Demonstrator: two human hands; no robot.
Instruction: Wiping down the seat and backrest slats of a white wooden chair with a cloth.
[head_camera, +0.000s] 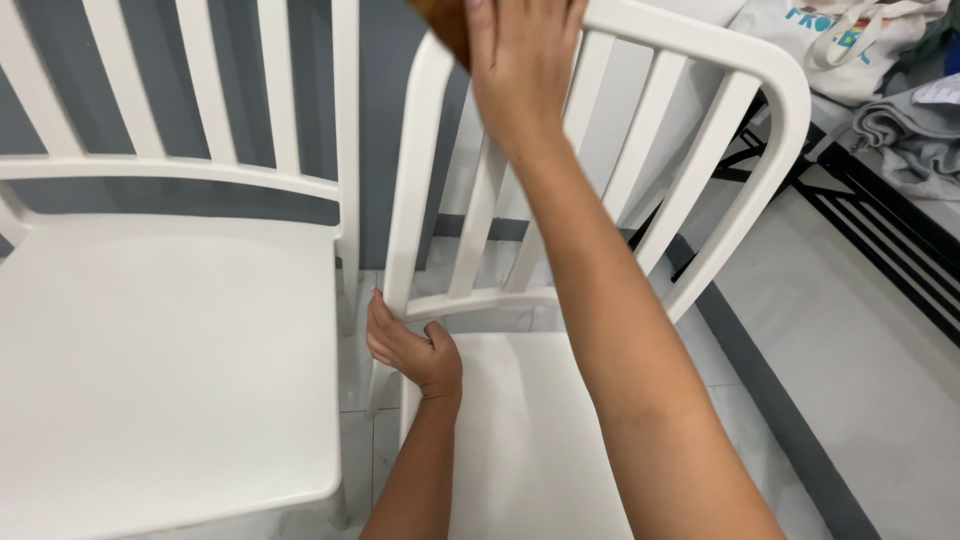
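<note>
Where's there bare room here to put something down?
The left white slatted plastic chair has a bare seat, bordered by its backrest. The right white slatted chair is crowded: left hand at its back post, right hand pressing a brown cloth on top.

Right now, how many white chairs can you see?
2. One chair fills the left side. The other chair is in the middle, with the left hand on its back post and the right hand at its top rail.
</note>
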